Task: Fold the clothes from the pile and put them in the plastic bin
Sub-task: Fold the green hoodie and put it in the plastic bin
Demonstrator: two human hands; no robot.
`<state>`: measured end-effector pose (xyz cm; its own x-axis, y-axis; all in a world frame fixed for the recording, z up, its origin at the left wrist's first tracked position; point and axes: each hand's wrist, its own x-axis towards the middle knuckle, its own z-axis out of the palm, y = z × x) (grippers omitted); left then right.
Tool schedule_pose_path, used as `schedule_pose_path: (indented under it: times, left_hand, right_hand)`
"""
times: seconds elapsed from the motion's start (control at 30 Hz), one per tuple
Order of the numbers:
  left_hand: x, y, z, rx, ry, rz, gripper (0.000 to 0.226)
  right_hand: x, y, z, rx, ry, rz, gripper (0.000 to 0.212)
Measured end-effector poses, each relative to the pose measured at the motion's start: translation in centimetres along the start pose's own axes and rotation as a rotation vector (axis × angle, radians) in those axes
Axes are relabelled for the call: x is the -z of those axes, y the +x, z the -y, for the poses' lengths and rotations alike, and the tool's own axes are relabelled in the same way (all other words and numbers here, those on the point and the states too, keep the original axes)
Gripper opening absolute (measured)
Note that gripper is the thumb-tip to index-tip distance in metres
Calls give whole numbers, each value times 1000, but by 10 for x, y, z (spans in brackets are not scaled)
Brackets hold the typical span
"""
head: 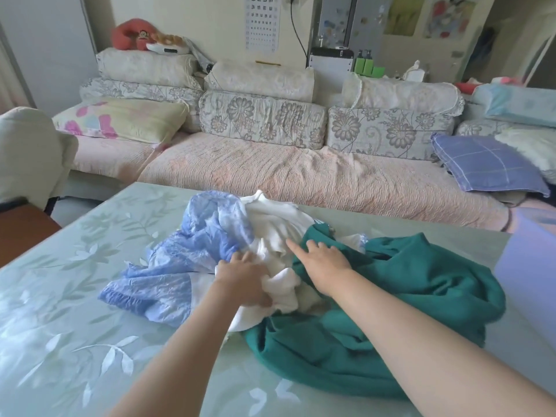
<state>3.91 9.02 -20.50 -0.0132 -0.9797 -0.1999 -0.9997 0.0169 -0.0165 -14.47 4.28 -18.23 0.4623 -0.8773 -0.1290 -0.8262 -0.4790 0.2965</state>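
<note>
A pile of clothes lies on the pale green table (pixel 60 296): a blue patterned garment (pixel 192 254) on the left, a white garment (pixel 270 224) in the middle and a large green garment (pixel 406 296) on the right. My left hand (pixel 243 279) grips a bunch of the white garment at the pile's middle. My right hand (pixel 322 263) rests on the edge of the green garment, with the index finger stretched onto the white cloth. A lavender plastic bin (pixel 526 272) shows at the right edge of the table.
A long sofa (pixel 270 176) with floral cushions runs behind the table. A blue checked pillow (pixel 484 167) lies on its right end. A chair with a pale cover (pixel 27 155) stands at the far left.
</note>
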Motion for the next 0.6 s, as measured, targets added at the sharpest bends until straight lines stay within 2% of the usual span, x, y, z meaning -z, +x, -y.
schedule_pose_path:
  times: [0.03, 0.1, 0.17, 0.27, 0.33, 0.4, 0.47, 0.5, 0.57, 0.6]
  left_hand:
    - [2, 5, 5, -3, -5, -28, 66]
    - [6, 13, 13, 31, -6, -121, 56]
    - [8, 23, 22, 153, 8, -244, 50]
    - [3, 37, 41, 429, -10, -325, 51]
    - [0, 42, 45, 480, -13, -339, 57]
    - [0, 47, 36, 364, 58, -346, 73]
    - [5, 48, 16, 192, 113, -344, 92]
    - [8, 48, 6, 125, 101, -341, 94]
    - [14, 50, -5, 35, -6, -305, 93]
    - [14, 51, -7, -2, -54, -256, 96]
  right_hand:
    - [-4, 2, -7, -10, 22, -6, 96]
    - [-5, 2, -21, -21, 49, -23, 60]
    - [-4, -3, -39, -69, -48, -10, 36]
    - [-6, -18, -67, -228, -206, 158, 32]
    - [-11, -24, -77, -305, -242, 279, 34]
    - [-10, -22, -79, -332, -282, 365, 39]
    - [-3, -13, -74, -311, -262, 326, 49]
    - [2, -8, -70, -279, -178, 236, 53]
    - [3, 5, -54, -183, 139, 41, 54]
    - [2, 11, -44, -136, 298, 19, 61]
